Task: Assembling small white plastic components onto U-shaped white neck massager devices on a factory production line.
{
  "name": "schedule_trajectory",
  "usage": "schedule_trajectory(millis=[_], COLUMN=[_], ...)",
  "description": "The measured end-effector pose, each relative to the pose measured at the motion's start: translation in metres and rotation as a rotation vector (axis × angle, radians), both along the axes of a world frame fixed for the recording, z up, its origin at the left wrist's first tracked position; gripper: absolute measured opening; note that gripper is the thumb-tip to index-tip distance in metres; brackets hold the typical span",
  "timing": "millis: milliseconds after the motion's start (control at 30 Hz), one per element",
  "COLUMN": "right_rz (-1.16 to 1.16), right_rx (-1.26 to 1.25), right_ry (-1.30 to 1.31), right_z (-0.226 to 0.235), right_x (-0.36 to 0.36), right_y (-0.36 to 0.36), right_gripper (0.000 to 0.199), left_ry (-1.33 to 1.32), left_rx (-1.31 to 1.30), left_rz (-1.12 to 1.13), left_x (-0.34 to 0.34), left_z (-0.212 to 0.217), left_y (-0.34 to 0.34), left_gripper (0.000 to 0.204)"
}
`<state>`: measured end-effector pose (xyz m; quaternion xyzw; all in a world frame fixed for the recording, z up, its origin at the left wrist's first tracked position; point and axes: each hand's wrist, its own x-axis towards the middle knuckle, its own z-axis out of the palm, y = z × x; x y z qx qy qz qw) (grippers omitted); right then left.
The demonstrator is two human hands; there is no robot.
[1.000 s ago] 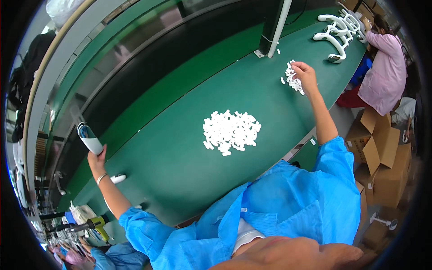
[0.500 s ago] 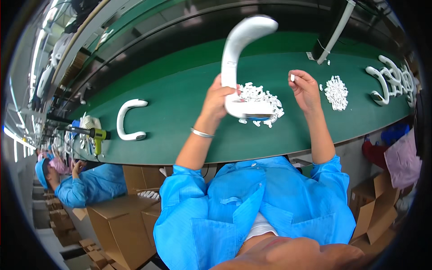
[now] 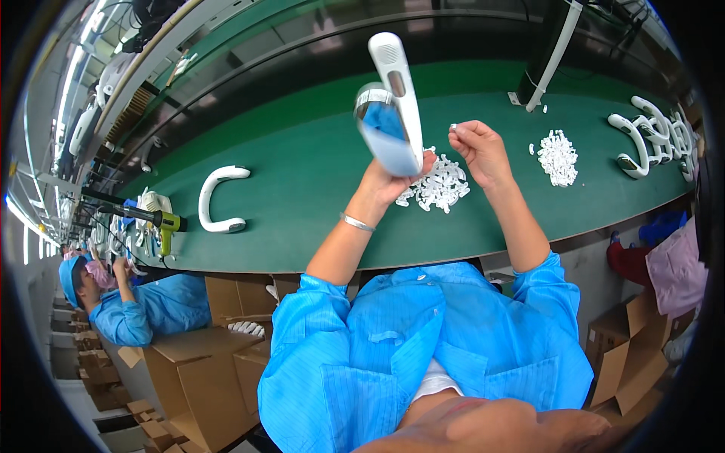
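My left hand is closed around the lower part of a white curved plastic device, held up above the green table. The device is turned so that a perforated end and a slot face up, and a shiny bluish end shows beside it, blurred by motion. To its right, my right hand pinches a small white plastic piece between thumb and forefinger, apart from the device. Below and between the hands lies a pile of small white pieces, partly hidden by my left hand.
A second pile of white pieces lies to the right. Several white curved devices stand at the far right; another C-shaped one lies at left near a green-black power tool. A co-worker in blue sits at left by cardboard boxes.
My left hand has turned the device, so its perforated end now points up and its curve is seen end-on. My right hand, still pinching the small piece, has moved left toward it.
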<state>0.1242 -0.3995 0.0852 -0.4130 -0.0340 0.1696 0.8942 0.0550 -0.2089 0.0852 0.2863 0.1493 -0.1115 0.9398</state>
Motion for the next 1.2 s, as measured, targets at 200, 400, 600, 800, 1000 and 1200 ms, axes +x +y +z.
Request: schedule_trajectory(millis=[200, 400, 600, 800, 1000, 1200], right_rz=[0.064, 0.081, 0.040, -0.069, -0.016, -0.036], right_rx=[-0.110, -0.159, -0.425, -0.516, -0.503, -0.542], right_ry=[-0.110, -0.166, -0.258, -0.324, -0.372, -0.554], right_z=[0.018, 0.021, 0.035, 0.030, 0.024, 0.000], right_x=[-0.014, -0.021, -0.044, -0.052, -0.054, -0.043], right_y=[0.024, 0.051, 0.062, 0.063, 0.057, 0.041], right_gripper=[0.007, 0.010, 0.015, 0.007, 0.016, 0.021], left_ry=[-0.178, -0.184, -0.308, -0.366, -0.396, -0.411], left_rx=[0.439, 0.493, 0.488, 0.430, 0.483, 0.483], left_rz=[0.112, 0.144, 0.193, 0.213, 0.224, 0.220], left_x=[-0.008, -0.017, -0.023, -0.027, -0.033, -0.040], left_z=[-0.011, -0.008, -0.011, -0.011, -0.016, -0.008], left_y=[-0.009, -0.012, -0.020, -0.029, -0.033, -0.034], left_gripper=[0.033, 0.037, 0.039, 0.038, 0.039, 0.031])
